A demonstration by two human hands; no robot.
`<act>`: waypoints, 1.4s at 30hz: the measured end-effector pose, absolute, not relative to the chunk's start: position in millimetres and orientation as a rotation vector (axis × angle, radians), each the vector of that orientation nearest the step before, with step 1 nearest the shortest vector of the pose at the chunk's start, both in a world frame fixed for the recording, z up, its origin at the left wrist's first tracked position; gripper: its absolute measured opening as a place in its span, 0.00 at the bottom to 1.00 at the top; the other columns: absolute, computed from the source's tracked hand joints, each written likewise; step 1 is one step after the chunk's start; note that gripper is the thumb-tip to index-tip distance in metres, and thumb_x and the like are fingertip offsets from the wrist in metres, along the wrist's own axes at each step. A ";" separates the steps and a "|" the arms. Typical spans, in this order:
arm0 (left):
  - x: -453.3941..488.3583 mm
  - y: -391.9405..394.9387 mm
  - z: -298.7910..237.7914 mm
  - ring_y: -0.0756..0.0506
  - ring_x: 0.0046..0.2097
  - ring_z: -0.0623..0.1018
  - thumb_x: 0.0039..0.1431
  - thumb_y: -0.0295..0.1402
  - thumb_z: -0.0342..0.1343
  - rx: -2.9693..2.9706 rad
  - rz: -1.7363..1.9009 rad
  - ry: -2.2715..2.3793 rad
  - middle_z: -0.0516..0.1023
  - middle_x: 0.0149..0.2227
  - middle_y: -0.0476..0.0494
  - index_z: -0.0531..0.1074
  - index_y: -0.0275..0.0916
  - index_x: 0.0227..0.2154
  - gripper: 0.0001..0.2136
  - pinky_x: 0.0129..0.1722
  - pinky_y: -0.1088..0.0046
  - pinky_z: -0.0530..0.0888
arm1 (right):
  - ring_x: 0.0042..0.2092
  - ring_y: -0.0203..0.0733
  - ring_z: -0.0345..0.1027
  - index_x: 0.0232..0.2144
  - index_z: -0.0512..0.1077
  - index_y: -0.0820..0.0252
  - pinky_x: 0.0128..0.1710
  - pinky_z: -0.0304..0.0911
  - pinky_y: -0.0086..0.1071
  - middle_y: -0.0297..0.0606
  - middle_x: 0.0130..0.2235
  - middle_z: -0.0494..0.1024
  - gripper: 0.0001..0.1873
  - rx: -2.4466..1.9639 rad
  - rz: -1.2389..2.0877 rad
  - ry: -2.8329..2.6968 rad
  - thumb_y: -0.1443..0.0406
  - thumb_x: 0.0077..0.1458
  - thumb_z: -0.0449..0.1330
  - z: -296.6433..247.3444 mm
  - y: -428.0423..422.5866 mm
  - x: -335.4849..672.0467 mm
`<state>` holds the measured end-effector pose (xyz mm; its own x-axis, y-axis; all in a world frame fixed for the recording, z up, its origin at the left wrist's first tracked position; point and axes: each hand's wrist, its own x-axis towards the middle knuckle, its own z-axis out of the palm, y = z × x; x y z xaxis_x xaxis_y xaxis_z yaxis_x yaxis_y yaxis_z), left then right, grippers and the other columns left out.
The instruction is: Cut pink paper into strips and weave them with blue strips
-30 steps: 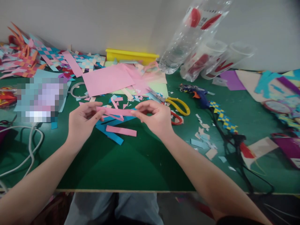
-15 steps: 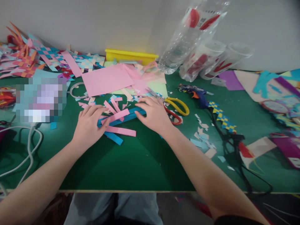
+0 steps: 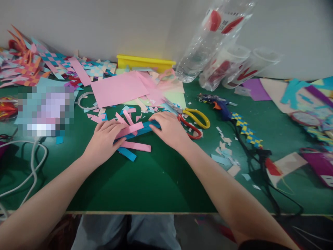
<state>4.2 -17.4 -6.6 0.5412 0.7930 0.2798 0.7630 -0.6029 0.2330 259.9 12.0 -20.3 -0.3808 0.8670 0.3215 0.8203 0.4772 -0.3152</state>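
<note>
In the head view, several pink and blue paper strips lie on the green table in front of me. My left hand (image 3: 104, 142) rests on their left ends, its fingers over an upper pink strip (image 3: 135, 127) and its thumb along the lower edge. At the right end of a long blue strip (image 3: 142, 131), my right hand (image 3: 169, 130) pinches the paper between thumb and fingers. A lower pink strip (image 3: 139, 146) and a short blue strip (image 3: 128, 154) stick out from under my left hand. My fingers hide both ends of the long blue strip.
Scissors (image 3: 196, 118) with yellow and red handles lie beside my right hand. Behind are pink paper sheets (image 3: 117, 88) and paper scraps. A glue gun (image 3: 221, 108) with a black cord, a plastic bottle (image 3: 203, 45) and cups stand farther right. White cables (image 3: 33, 166) run at left.
My left hand has slid slightly right along the strips, covering more of the upper pink strip's left end. My right hand has shifted slightly down, leaving more of the scissors in sight.
</note>
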 end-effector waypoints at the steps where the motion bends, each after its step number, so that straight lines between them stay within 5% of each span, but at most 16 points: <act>1: 4.1 -17.5 -6.1 0.38 0.57 0.73 0.64 0.31 0.52 2.691 0.556 1.351 0.78 0.51 0.39 0.71 0.39 0.49 0.11 0.58 0.52 0.65 | 0.46 0.50 0.70 0.39 0.73 0.58 0.51 0.60 0.45 0.43 0.42 0.80 0.07 -1.403 0.145 -2.280 0.67 0.59 0.55 -20.3 12.0 260.1; 7: 5.8 -19.8 -2.0 0.39 0.55 0.74 0.61 0.23 0.48 2.696 0.595 1.319 0.78 0.49 0.41 0.72 0.39 0.48 0.15 0.58 0.52 0.65 | 0.47 0.50 0.71 0.39 0.73 0.58 0.51 0.58 0.47 0.42 0.41 0.80 0.07 -1.435 0.176 -2.233 0.68 0.58 0.57 -17.7 11.5 260.6; 21: 10.2 -19.2 -3.8 0.38 0.66 0.63 0.67 0.30 0.45 2.723 0.515 1.232 0.69 0.61 0.36 0.65 0.36 0.56 0.16 0.64 0.49 0.61 | 0.45 0.45 0.74 0.37 0.75 0.55 0.57 0.53 0.47 0.37 0.41 0.82 0.09 -1.382 0.115 -2.310 0.68 0.62 0.54 -15.3 11.5 258.5; 31: 9.2 -18.6 -0.5 0.38 0.62 0.67 0.67 0.30 0.46 2.785 0.536 1.206 0.76 0.53 0.38 0.71 0.37 0.46 0.11 0.60 0.51 0.64 | 0.41 0.45 0.74 0.33 0.75 0.55 0.54 0.56 0.48 0.37 0.39 0.83 0.13 -1.339 -0.014 -2.336 0.67 0.64 0.51 -16.8 10.7 258.4; 42: 8.7 -19.0 3.4 0.41 0.47 0.76 0.66 0.29 0.48 2.853 0.691 1.177 0.80 0.41 0.44 0.76 0.41 0.37 0.10 0.52 0.57 0.69 | 0.34 0.44 0.73 0.33 0.73 0.55 0.53 0.59 0.50 0.37 0.31 0.81 0.14 -1.403 -0.074 -2.219 0.67 0.64 0.47 -13.0 8.3 255.0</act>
<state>8.7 -19.0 3.4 0.6273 0.6670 0.4020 0.6762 -0.7226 0.1438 255.0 8.3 -13.0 -0.3367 0.8302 0.4444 0.8580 0.4649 -0.2184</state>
